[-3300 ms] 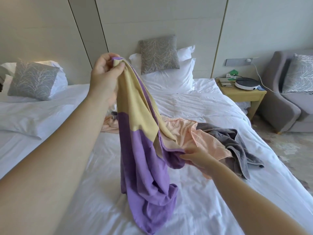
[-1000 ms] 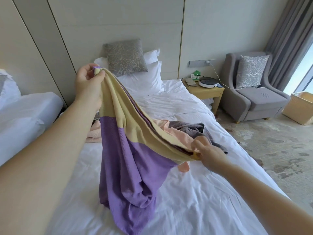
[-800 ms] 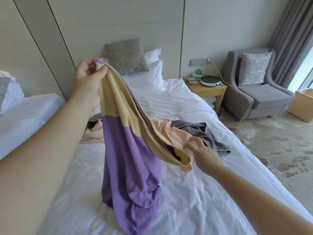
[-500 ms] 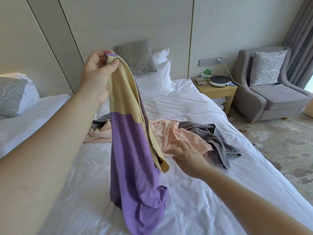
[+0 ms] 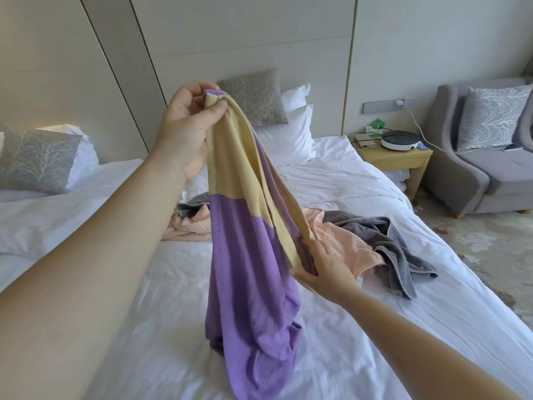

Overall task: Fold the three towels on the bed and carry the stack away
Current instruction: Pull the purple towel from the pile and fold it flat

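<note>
Fingers [image 5: 189, 92] of the left hand [image 5: 187, 134] are curled and, with the thumb, pinch one top corner of the purple towel [image 5: 248, 269], held high above the bed [image 5: 331, 180]. Lower and to the right, the right hand [image 5: 327, 274] grips the same towel's yellow edge. Its fingers [image 5: 315, 249] lie fairly straight and close together on the far side of the cloth, the thumb presses from the near side, and the gathered hem runs between them. The towel has a yellow band at the top and purple below. Its yellow border sags in a curve from one hand to the other, while the purple part hangs in loose folds, its bottom bunched on the white sheet in the near part of the bed.

Behind it, the peach towel [image 5: 346, 241] lies crumpled across the middle of the bed, showing on both sides of the hanging cloth. The grey towel [image 5: 395, 243] is heaped against the peach one's right side, touching it and reaching toward the bed's right edge. A scrap of grey also shows at the peach towel's left end. Neither is folded.

At the headboard stand white pillows [image 5: 291, 137] with a grey cushion [image 5: 253, 96] leaning on them. A nightstand [image 5: 403, 161] beside the bed carries a round white device [image 5: 399, 140], and a grey armchair [image 5: 473, 180] sits beyond. A second bed [image 5: 57, 215] is on the left.
</note>
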### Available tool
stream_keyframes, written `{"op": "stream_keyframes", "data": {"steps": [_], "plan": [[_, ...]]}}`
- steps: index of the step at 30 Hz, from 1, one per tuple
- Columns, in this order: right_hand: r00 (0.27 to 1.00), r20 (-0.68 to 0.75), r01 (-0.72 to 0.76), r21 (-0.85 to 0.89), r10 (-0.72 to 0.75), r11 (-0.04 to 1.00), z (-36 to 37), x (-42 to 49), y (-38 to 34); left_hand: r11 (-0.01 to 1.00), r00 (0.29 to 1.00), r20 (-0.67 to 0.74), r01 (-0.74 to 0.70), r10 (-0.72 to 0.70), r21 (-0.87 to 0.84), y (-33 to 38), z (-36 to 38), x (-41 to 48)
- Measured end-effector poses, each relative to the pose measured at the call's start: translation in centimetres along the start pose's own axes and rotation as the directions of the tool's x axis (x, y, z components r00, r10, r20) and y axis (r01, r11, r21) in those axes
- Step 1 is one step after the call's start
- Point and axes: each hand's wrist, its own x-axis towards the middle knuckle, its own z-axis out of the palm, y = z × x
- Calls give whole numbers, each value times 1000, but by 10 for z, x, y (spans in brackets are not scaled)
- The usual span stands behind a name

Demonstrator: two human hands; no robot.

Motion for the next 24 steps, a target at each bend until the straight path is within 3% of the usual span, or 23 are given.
{"op": "stream_keyframes", "data": {"steps": [2,6,12,18,24], "plan": [[999,29,15,3,-15,1000,5,0,3,1000,1000,5,5,-5,-10,1,2,-2],[999,-44,-29,0,29,1000,14,2,5,1000,1000,7,8,-8,-21,4,5,-4],[997,76,35,-39,-32,999,21,3,6,1000,1000,-4,11,-11,-20,8,5,-6],[912,373,-38,-332,168,943,24,-2,9,999,1000,-25,-8,7,-37,13,0,-3],[905,392,61,-500,163,864,-8,0,18,1000,978,-209,8,-5,14,7,-41,11]]}}
